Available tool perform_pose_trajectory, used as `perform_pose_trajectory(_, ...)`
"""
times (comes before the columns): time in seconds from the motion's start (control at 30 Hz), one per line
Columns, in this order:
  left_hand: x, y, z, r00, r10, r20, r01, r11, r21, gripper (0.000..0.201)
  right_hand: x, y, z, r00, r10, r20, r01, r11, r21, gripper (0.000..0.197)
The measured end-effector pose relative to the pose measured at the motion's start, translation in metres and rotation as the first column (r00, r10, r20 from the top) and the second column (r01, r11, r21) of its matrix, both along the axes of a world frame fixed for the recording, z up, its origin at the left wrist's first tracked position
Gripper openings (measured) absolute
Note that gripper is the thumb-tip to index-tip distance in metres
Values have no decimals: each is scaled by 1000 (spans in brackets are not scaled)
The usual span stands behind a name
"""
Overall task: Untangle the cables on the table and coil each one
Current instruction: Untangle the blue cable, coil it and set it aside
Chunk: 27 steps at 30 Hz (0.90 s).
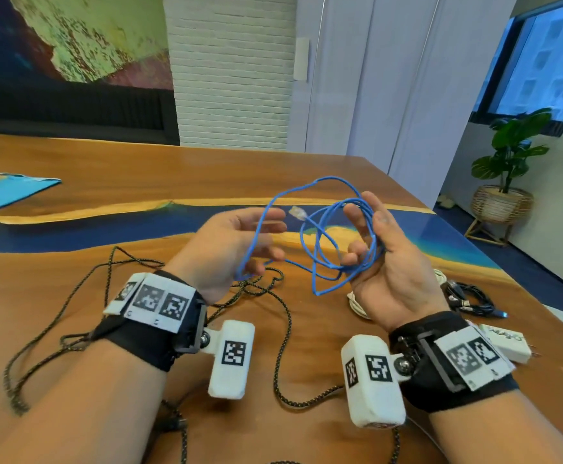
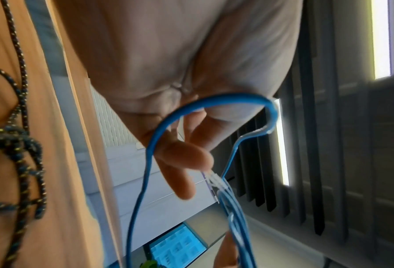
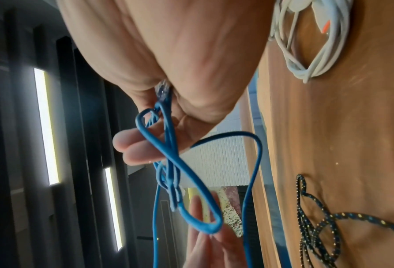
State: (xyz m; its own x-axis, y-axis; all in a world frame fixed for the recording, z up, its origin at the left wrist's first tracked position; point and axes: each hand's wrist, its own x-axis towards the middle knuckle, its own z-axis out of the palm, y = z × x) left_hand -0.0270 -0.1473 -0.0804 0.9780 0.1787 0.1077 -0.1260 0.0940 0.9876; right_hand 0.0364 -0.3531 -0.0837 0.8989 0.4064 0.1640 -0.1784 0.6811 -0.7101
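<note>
Both hands are raised above the middle of the desk [image 1: 72, 169], palms facing each other. The blue cable [image 1: 327, 236] hangs between them, clear of the desk top. The right hand [image 1: 390, 262] holds several loose loops of it: the loops pass across the palm and the curled fingers [image 3: 134, 145] close around them. One clear plug [image 3: 162, 90] sits at the base of those fingers. The left hand [image 1: 233, 249] has relaxed, spread fingers; a single strand of the blue cable runs over them and drapes down, and the pictures show no tight pinch. A second clear plug [image 1: 297, 213] sticks out in the air between the two hands, just beside the left fingertips.

A black braided cable [image 1: 283, 329] lies uncoiled in wandering loops across the near part of the desk, under the wrists. A coiled white cable [image 3: 310, 45] lies on the desk below the right hand. A bundled black cable [image 1: 471, 298] and a white charger [image 1: 508, 343] lie near the right edge.
</note>
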Motion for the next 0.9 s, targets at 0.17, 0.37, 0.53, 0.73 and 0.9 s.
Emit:
perform_pose_trajectory(0.17,-1,-19,-10,988,-144,-54,152,964,216,33,-4,2,3,999,43,-5,-43,998,46,27)
perform_pose_trajectory(0.37,-6,-35,-11,961,-275,10,258,913,315,23,-12,12,-4,991,136,8,-136,991,17,29)
perform_pose_trajectory(0.53,-4,-32,-11,965,-250,-80,262,882,392,17,-9,11,-6,989,150,-5,-150,989,-12,33)
perform_pose_trajectory(0.73,0,-11,-7,991,24,-130,55,823,566,31,6,-4,-2,1000,-11,4,11,1000,2,27)
perform_pose_trajectory(0.9,3,18,-1,938,344,-37,-271,795,543,37,14,-25,9,997,-77,-13,78,991,108,20)
